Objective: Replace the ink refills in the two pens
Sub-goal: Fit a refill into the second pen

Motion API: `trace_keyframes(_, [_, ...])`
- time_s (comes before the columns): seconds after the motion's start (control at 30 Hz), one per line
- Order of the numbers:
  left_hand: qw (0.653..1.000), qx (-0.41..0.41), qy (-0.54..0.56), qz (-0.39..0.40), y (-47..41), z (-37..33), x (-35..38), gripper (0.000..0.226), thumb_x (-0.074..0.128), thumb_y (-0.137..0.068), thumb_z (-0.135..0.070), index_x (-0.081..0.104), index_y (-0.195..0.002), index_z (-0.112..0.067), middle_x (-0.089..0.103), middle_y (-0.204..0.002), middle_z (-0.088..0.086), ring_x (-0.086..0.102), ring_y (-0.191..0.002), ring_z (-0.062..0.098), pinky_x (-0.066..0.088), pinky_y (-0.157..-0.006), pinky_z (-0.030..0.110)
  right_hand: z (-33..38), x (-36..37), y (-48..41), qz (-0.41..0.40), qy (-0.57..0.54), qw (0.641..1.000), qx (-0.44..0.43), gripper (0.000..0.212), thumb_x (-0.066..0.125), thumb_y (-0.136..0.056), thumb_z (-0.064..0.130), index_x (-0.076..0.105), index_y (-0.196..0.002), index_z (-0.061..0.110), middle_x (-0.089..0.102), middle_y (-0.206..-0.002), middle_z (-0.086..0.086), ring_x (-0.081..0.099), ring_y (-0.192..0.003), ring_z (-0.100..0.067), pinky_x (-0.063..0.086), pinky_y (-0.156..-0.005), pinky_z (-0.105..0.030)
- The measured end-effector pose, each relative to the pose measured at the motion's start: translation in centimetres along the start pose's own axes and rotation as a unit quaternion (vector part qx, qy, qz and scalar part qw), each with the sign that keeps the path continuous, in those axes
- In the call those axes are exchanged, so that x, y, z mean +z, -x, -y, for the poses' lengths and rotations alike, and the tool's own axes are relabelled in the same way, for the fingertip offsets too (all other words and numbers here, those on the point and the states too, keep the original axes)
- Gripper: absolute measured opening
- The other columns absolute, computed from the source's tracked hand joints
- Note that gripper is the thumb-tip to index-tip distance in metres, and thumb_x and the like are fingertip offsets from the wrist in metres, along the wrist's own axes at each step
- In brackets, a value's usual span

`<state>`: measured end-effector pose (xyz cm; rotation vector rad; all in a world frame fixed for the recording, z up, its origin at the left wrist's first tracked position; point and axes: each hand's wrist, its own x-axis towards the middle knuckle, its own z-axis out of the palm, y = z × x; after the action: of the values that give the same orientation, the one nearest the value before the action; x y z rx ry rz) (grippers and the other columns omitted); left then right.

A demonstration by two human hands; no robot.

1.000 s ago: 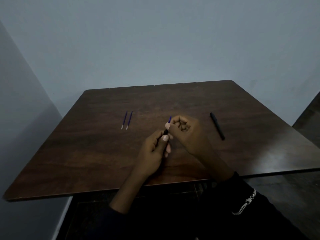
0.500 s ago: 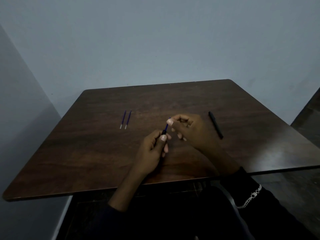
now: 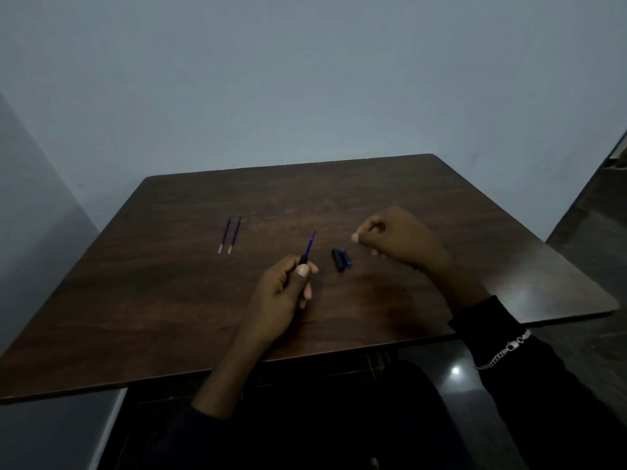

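I am wearing a dark long-sleeved top, the left sleeve riding high, a silver chain bracelet circling the right sleeve.

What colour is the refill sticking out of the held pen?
Blue refill in the pen; head view.
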<state>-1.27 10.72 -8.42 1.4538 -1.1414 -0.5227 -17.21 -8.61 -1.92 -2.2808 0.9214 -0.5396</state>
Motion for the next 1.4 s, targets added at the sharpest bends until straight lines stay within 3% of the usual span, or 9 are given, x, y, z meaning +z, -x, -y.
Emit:
trace_keyframes(0.27, [1.000, 0.002, 0.007, 0.000, 0.0, 0.2, 0.0, 0.023, 0.046, -0.110, -0.019, 0.067, -0.104, -0.011, 0.062, -0.065, -0.006, 0.053, -0.054, 0.006, 0.044, -0.055, 0.018, 0.7, 4.0, -3.2, 0.085, 0.052, 0.988, 0.122, 0.016, 0.072, -0.095, 0.027, 0.073, -0.088, 0.012, 0.077, -0.075, -0.006, 0.075, -0.058, -0.012, 0.059, -0.049, -0.023])
trace_keyframes(0.53, [1.000, 0.005, 0.010, 0.001, 0.1, 0.1, -0.1, 0.023, 0.046, -0.111, -0.017, 0.066, -0.104, -0.009, 0.061, -0.066, -0.005, 0.053, -0.054, 0.005, 0.044, -0.056, 0.018, 1.2, 4.5, -4.2, 0.084, 0.069, 0.977, 0.181, 0.007, 0.066, -0.096, 0.010, 0.069, -0.100, 0.005, 0.075, -0.078, -0.011, 0.074, -0.053, -0.012, 0.058, -0.046, -0.023])
trace_keyframes(0.7, [1.000, -0.003, 0.010, 0.003, 0.1, 0.0, -0.1, 0.023, 0.045, -0.112, -0.014, 0.066, -0.104, -0.009, 0.061, -0.065, -0.006, 0.052, -0.054, 0.005, 0.044, -0.056, 0.017, 2.6, 4.3, -4.3, 0.098, 0.140, 0.969, 0.180, 0.016, 0.076, -0.089, 0.017, 0.068, -0.086, 0.003, 0.076, -0.089, -0.015, 0.077, -0.082, -0.027, 0.065, -0.079, -0.044])
trace_keyframes(0.87, [1.000, -0.001, 0.005, 0.007, 0.2, -0.1, -0.2, 0.023, 0.045, -0.112, -0.017, 0.066, -0.104, -0.012, 0.061, -0.066, -0.007, 0.053, -0.055, 0.004, 0.044, -0.056, 0.018, 3.6, 4.0, -4.4, 0.094, 0.237, 0.954, 0.159, 0.020, 0.073, -0.088, 0.014, 0.060, -0.074, 0.009, 0.067, -0.072, -0.007, 0.065, -0.056, -0.015, 0.045, -0.042, -0.024])
trace_keyframes(1.03, [1.000, -0.002, -0.008, 0.004, 0.2, 0.0, -0.2, 0.023, 0.045, -0.112, -0.018, 0.066, -0.104, -0.012, 0.062, -0.066, -0.005, 0.053, -0.055, 0.005, 0.044, -0.057, 0.018, 3.5, 3.4, -4.1, 0.107, 0.270, 0.947, 0.140, 0.009, 0.073, -0.087, 0.008, 0.065, -0.083, 0.005, 0.071, -0.086, -0.012, 0.070, -0.072, -0.021, 0.062, -0.066, -0.035])
trace_keyframes(1.1, [1.000, -0.006, -0.009, 0.006, 0.1, -0.1, -0.2, 0.023, 0.045, -0.112, -0.019, 0.066, -0.104, -0.013, 0.062, -0.067, -0.005, 0.053, -0.055, 0.005, 0.044, -0.057, 0.019, 2.5, 2.6, -4.0, 0.062, 0.215, 0.968, 0.114, 0.013, 0.073, -0.085, 0.012, 0.069, -0.076, 0.004, 0.073, -0.079, -0.012, 0.069, -0.067, -0.020, 0.061, -0.063, -0.035])
trace_keyframes(1.17, [1.000, -0.007, -0.010, 0.008, 0.1, -0.1, -0.1, 0.023, 0.045, -0.112, -0.019, 0.067, -0.103, -0.014, 0.061, -0.067, -0.005, 0.053, -0.055, 0.005, 0.044, -0.057, 0.019, 1.9, 1.9, -3.3, 0.008, 0.020, 0.997, 0.073, 0.018, 0.073, -0.086, 0.015, 0.075, -0.072, 0.003, 0.075, -0.067, -0.009, 0.070, -0.060, -0.018, 0.060, -0.056, -0.030])
trace_keyframes(1.27, [1.000, -0.013, -0.012, 0.008, 0.1, -0.1, 0.0, 0.024, 0.046, -0.112, -0.018, 0.067, -0.102, -0.015, 0.061, -0.067, -0.004, 0.053, -0.055, 0.006, 0.044, -0.056, 0.019, 3.2, 1.1, -1.3, 0.007, -0.334, 0.942, 0.023, 0.012, 0.071, -0.091, 0.015, 0.077, -0.082, 0.009, 0.078, -0.075, -0.009, 0.074, -0.067, -0.019, 0.059, -0.058, -0.025])
trace_keyframes(1.4, [0.999, -0.021, -0.021, 0.015, 0.1, -0.2, 0.0, 0.025, 0.045, -0.112, -0.020, 0.068, -0.102, -0.016, 0.062, -0.067, -0.004, 0.054, -0.057, 0.007, 0.045, -0.057, 0.019, 5.0, 1.1, 0.2, 0.030, -0.431, 0.902, -0.029, 0.011, 0.064, -0.099, 0.014, 0.071, -0.099, 0.005, 0.080, -0.095, -0.016, 0.080, -0.085, -0.030, 0.064, -0.066, -0.028])
